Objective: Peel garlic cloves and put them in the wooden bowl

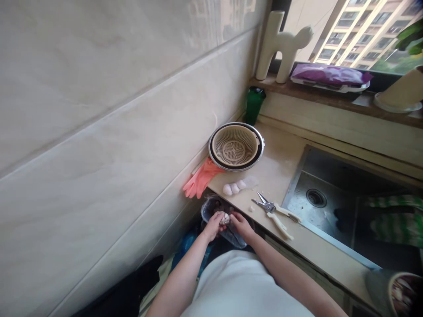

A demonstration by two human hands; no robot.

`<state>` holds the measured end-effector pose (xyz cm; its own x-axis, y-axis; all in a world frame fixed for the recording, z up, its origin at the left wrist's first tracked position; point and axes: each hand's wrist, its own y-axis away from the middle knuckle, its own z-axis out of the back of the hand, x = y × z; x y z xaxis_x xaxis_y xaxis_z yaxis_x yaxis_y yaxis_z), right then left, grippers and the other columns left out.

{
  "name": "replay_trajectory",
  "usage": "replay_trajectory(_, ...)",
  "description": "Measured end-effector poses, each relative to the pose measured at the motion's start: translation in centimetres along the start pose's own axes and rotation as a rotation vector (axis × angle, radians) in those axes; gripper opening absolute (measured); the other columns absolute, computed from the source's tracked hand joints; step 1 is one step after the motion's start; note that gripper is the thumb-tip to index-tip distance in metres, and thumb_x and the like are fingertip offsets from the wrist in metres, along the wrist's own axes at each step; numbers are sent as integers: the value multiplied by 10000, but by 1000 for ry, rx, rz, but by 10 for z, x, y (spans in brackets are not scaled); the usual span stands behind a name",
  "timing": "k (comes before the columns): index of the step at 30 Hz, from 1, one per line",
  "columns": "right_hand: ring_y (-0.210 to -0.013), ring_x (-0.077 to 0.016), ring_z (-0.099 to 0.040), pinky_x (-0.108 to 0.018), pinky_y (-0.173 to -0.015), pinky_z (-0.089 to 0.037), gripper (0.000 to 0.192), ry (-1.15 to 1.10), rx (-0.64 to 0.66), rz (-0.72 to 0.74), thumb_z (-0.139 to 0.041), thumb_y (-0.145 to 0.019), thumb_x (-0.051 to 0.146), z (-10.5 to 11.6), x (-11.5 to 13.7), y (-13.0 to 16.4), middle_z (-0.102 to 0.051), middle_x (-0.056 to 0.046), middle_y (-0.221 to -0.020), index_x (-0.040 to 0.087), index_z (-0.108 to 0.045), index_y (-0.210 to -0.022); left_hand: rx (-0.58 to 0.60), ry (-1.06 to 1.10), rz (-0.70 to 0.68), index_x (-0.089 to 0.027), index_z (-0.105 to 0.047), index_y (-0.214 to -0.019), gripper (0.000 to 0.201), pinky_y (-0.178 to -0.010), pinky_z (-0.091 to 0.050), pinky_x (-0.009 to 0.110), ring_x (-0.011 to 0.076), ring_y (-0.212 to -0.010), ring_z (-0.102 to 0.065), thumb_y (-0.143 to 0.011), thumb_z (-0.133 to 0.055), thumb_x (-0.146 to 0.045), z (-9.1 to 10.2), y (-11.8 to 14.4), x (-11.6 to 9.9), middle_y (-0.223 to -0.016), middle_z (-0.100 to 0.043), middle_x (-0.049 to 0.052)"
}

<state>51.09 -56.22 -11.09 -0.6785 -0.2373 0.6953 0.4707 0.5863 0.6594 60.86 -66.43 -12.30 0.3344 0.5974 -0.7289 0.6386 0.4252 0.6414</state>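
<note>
My left hand (214, 226) is closed around a whitish garlic bulb (225, 219), held over a bag-lined bin (208, 209) below the counter's edge. Close against the bulb's right side is my right hand (241, 225), its fingers curled and pinched; what lies between them is too small to make out. On the counter nearby, a net sleeve (235, 187) holds several whitish bulbs. Kitchen scissors (274, 211) with cream handles lie spread open to the right, and a small pale piece (251, 209), perhaps a clove, lies beside their blades.
A beige strainer basket (235, 145) sits in a dark bowl against the tiled wall. Coral rubber gloves (202, 178) hang over the counter's corner. At right is a steel sink (297, 193), with a bin-like container (385, 286) at its near side. A green cup (254, 105) stands behind.
</note>
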Motion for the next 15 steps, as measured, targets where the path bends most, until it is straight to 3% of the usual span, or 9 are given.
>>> replay_trajectory(2, -621, -115, -591, -214, -521, -468, 420, 4, 88, 45, -751, -587, 310, -8, -1, 1, -659, 1, -758, 166, -607, -955, 15, -27, 7, -183, -494, -889, 417, -383, -233, 159, 65, -441, -477, -725, -556, -561, -3, -4, 2, -646, -541, -27)
replay_trajectory(4, -587, -135, -597, -258, -529, -492, 387, 19, 101, 70, -766, -546, 299, -13, -2, -2, -645, 8, -693, 158, -611, -871, -7, -48, 16, -186, -486, -897, 431, -390, -255, 164, 76, -467, -498, -739, -523, -585, -7, -8, 3, -670, -545, -20)
replay_trajectory(9, -424, -79, -479, -206, -444, -406, 203, 73, -33, 117, -755, -492, 145, -12, -7, -10, -544, 70, -467, 165, -575, -584, -135, -48, 99, -194, -466, -929, 489, -394, -278, 178, 87, -449, -496, -722, -501, -636, -14, -14, 5, -642, -536, -28)
replay_trajectory(12, -390, -53, -408, -179, -413, -326, 179, 103, -113, 145, -717, -524, 106, -9, -9, -10, -495, 79, -400, 165, -551, -503, -125, -61, 120, -184, -488, -848, 494, -373, -221, 164, 69, -393, -444, -686, -530, -649, -13, -13, 2, -558, -486, -54)
replay_trajectory(15, -408, -64, -427, -179, -417, -327, 139, 111, -163, 144, -690, -574, 139, -8, -11, -9, -502, 72, -417, 171, -562, -528, -60, -68, 120, -187, -492, -829, 473, -373, -224, 152, 71, -413, -464, -689, -538, -637, -8, -7, -5, -560, -490, -52)
